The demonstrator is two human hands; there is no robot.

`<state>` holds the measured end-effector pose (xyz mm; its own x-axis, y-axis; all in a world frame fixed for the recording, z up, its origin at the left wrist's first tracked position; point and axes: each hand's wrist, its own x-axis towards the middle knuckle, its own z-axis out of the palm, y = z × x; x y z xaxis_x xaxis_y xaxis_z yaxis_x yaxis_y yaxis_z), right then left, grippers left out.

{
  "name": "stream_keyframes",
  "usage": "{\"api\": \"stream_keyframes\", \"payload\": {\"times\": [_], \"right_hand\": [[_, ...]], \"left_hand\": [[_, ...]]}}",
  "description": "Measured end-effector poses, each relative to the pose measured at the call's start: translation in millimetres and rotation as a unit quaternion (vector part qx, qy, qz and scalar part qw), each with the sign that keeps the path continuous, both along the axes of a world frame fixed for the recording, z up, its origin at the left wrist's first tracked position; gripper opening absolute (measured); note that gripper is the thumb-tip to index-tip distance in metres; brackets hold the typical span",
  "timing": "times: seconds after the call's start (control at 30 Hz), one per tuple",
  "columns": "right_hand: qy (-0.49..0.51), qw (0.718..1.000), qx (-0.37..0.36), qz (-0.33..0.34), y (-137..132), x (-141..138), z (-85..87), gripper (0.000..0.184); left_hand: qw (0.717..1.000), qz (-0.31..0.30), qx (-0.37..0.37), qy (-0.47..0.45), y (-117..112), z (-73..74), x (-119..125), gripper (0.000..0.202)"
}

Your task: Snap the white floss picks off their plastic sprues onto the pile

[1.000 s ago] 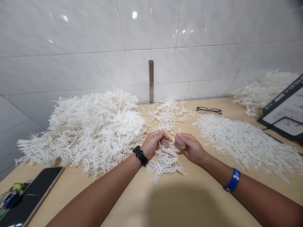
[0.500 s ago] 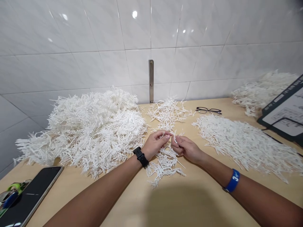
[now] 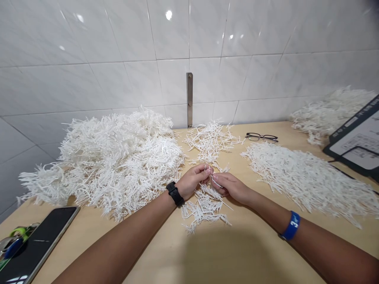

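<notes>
Over the middle of the table my left hand [image 3: 191, 182] and my right hand [image 3: 233, 188] almost meet. A thin white strand [image 3: 217, 183] runs between their fingertips. My left thumb and forefinger pinch its one end, and my right thumb presses it against the curled fingers. Its exact shape is partly hidden. Beneath and in front of the hands lies a small heap of loose white strands [image 3: 205, 211]. Just beyond them is another loose heap [image 3: 209, 138]. To the left rises a big tangled pile of white strands [image 3: 124, 157]; a flatter pile [image 3: 308, 181] spreads on the right.
A phone [image 3: 50, 236] with keys [image 3: 17, 240] lies at the left front. Glasses [image 3: 260, 137] rest behind the right pile. At the far right are a dark-framed board [image 3: 355, 138] and another white pile [image 3: 331, 112]. A metal strip [image 3: 190, 100] is fixed to the tiled wall.
My right hand has moved slightly left, and its thumb now points toward my left fingertips. The strand between the hands has shifted from upright to slanting. The piles look the same.
</notes>
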<state>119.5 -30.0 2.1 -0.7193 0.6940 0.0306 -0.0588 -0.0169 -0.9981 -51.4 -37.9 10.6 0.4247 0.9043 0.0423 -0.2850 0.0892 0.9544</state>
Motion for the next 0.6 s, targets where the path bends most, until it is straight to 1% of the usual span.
{"api": "stream_keyframes", "payload": {"times": [0.1, 0.23, 0.33, 0.47, 0.53, 0.6], "right_hand": [[-0.012, 0.999, 0.035, 0.017, -1.8, -2.3, 1.3, 0.049], [-0.03, 0.997, 0.05, 0.042, -4.9, -3.9, 4.7, 0.047], [-0.031, 0.996, 0.062, 0.064, -6.3, -3.6, 4.1, 0.047], [-0.022, 0.994, 0.053, 0.098, -6.0, -2.4, -0.5, 0.048], [-0.015, 0.993, 0.042, 0.107, -5.5, -2.1, -1.6, 0.048], [-0.011, 0.994, 0.038, 0.101, -5.2, -2.0, -0.9, 0.049]], "left_hand": [[0.999, -0.028, -0.017, -0.006, -1.8, 1.7, 0.8, 0.038], [0.997, -0.066, -0.043, -0.015, -4.1, 2.5, 1.0, 0.038], [0.991, -0.105, -0.068, -0.035, -4.7, 2.0, 0.0, 0.039], [0.982, -0.149, -0.095, -0.068, -5.0, 1.8, -0.7, 0.038], [0.979, -0.158, -0.102, -0.074, -5.0, 1.6, -0.2, 0.039], [0.979, -0.155, -0.11, -0.074, -4.7, 1.0, 0.6, 0.039]]}}
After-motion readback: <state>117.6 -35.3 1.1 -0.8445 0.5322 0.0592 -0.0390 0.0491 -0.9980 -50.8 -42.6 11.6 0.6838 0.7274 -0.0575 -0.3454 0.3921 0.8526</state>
